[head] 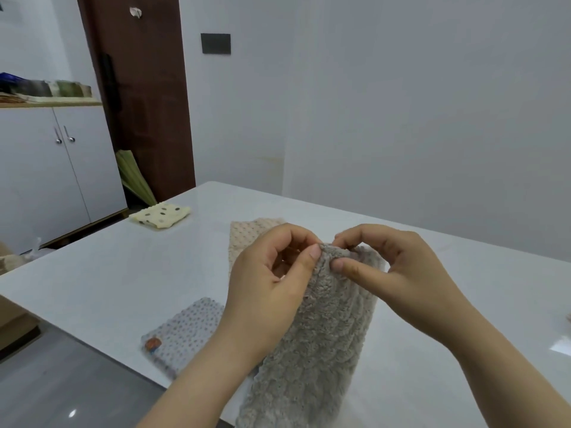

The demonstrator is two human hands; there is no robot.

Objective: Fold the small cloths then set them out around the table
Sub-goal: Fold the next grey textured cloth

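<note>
White counter (123,273) beneath both hands. Grey plush cloth (324,335) hanging mid-fold, top edge pinched by left hand (272,282) and right hand (398,273). Beige cloth (247,236) just behind the hands, seemingly unfolded; dotted grey cloth (185,332) by the left wrist and yellow spotted cloth (160,215) far beyond, seemingly folded and placed.

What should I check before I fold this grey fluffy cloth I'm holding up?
Left hand pinches top edge of grey fluffy cloth: ok.
Right hand pinches the same edge: ok.
Top corners matched: cannot tell, fingers hide them.
Bare table space to lay it down: ok, at right.
Yellow dotted cloth folded and set out: ok.
Beige cloth folded: cannot tell, hands hide part.
</note>
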